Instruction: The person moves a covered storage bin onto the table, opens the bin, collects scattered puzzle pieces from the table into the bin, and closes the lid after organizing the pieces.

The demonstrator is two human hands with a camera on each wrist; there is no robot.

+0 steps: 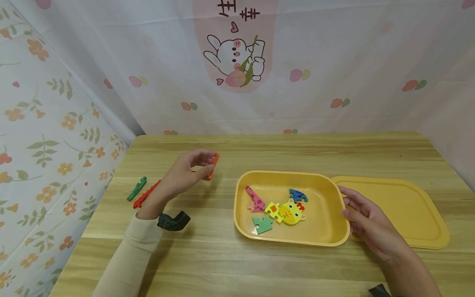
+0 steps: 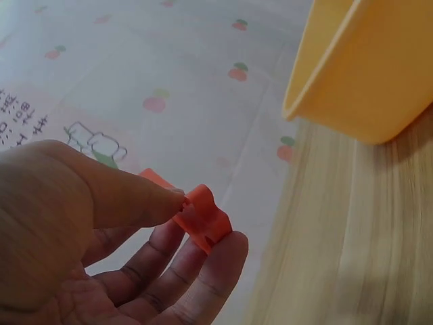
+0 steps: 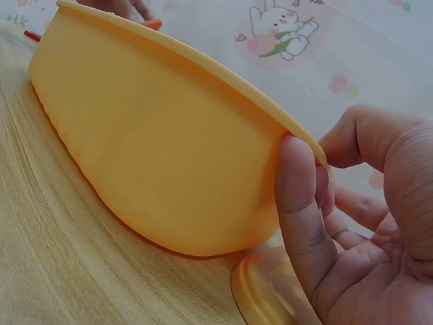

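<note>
My left hand (image 1: 182,175) is raised over the left half of the table, pinching an orange puzzle piece (image 1: 214,166) between thumb and fingers. In the left wrist view this orange piece (image 2: 210,215) shows a wavy, notched edge. My right hand (image 1: 375,227) grips the right rim of a yellow plastic box (image 1: 323,210), thumb at the rim and fingers against the outer wall. Inside the box lie a yellow giraffe-head piece (image 1: 292,213), a yellow piece with an orange square (image 1: 273,210), a blue piece (image 1: 297,195), a green piece (image 1: 262,225) and pink pieces (image 1: 256,199).
Left of the box, a dark green piece (image 1: 137,188) and a red piece (image 1: 146,195) lie on the wooden table (image 1: 230,272), the red one partly behind my left wrist. A yellow lid (image 1: 408,210) lies to the right, partly behind my right hand. Printed curtains (image 1: 315,49) hang behind and left.
</note>
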